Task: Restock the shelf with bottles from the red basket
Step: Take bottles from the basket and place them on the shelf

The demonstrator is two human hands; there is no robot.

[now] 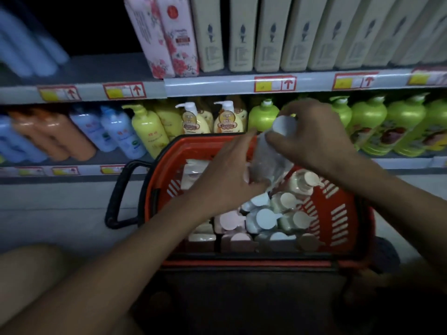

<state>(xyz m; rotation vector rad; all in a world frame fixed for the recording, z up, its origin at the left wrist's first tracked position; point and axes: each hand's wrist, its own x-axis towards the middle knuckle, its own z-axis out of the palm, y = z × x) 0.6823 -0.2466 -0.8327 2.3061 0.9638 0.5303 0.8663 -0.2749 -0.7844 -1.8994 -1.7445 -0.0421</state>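
Both hands hold one pale bottle (268,153), tilted, above the red basket (338,213): left hand (225,180) grips its lower body, right hand (312,136) its capped top, near the shelf (217,85).

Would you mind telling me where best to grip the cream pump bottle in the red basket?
Probably by the neck just under the pump head, coming from above. The pump bottle stands roughly upright against the basket's far right wall, other bottles packed around its body, so only its top is free. Both hands are occupied with a pale bottle.
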